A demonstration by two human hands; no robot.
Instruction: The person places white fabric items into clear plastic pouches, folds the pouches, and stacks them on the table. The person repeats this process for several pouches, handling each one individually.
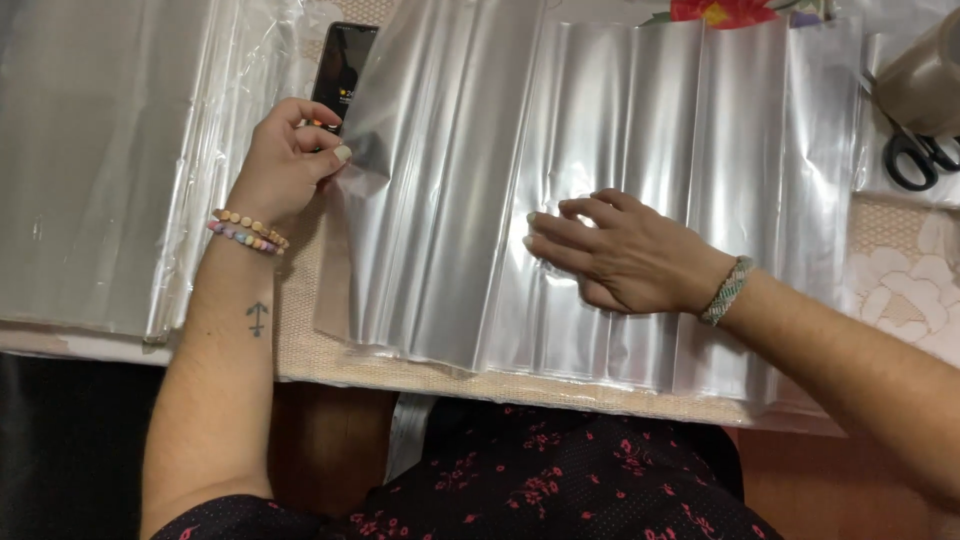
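Note:
A wide sheet of clear plastic film (640, 120) with lengthwise folds lies spread across the table in front of me. My left hand (285, 165) pinches the film's left edge between thumb and fingers, near a dark phone (340, 65). Flat on the middle of the film rests my right hand (620, 250), fingers together and pointing left, pressing it down. Bead bracelets sit on both wrists.
A stack of more clear film (90, 160) lies at the left. Black-handled scissors (915, 155) and a tape roll (925, 85) sit at the far right. The table (300, 350) has a beige woven cover with a floral cloth at the right edge. My lap is below.

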